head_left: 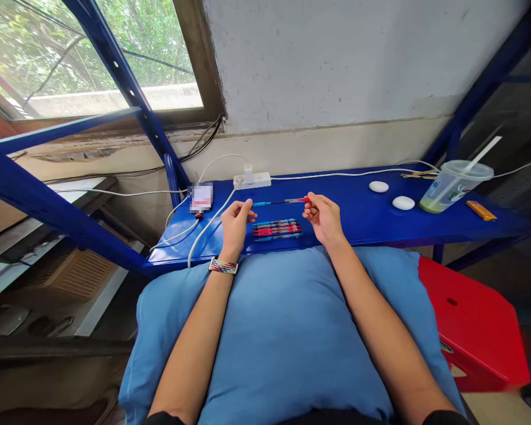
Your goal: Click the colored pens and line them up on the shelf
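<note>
The left hand point(235, 227) is pinching the blue end of a thin pen point(278, 203), and the right hand point(325, 218) is pinching its red end, so each grip is closing small on it. The thin pen is lying nearly flat in the air above the blue tabletop point(358, 227). Taking it as the middle of a clock, a row of pens point(277, 230) (blue and red ones) is resting at 6 o'clock, and a white power strip point(253, 180) is sitting at 10 o'clock. Two white, round things point(391, 195) and a plastic cup point(455, 186) with a straw are sitting around 3 o'clock. A big blue pillow point(283, 330) is lying at 6 o'clock, nearer than the row, under the arms.
</note>
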Demonstrator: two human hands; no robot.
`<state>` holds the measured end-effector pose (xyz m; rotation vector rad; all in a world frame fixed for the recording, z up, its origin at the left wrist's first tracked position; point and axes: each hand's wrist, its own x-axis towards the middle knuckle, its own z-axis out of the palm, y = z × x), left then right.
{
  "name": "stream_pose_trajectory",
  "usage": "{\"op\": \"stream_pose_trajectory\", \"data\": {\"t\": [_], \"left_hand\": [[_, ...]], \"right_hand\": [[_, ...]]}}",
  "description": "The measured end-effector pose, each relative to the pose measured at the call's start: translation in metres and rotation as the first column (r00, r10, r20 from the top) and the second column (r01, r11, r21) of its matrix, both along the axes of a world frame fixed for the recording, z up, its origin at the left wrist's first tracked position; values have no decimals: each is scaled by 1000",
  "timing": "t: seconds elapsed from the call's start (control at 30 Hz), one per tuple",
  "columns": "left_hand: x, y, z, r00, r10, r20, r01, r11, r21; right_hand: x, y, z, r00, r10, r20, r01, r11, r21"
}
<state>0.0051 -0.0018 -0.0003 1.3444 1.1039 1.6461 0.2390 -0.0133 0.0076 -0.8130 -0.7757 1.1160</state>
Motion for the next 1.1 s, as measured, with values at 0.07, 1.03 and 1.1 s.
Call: {"op": "stream_pose_trajectory", "data": {"t": [0.07, 1.03, 1.1], "left_hand": [[0, 1, -1, 1000, 3, -1, -3, 1000, -3], [4, -8, 2, 974, -164, -156, 185, 975, 126], [4, -8, 2, 967, -180, -181, 200, 975, 100]], "right_hand": [[0, 0, 0, 1000, -2, 8, 2, 1000, 4], [-5, -5, 1, 982, 180, 59, -180, 984, -4], [-5, -4, 0, 981, 183, 61, -183, 983, -1]]}}
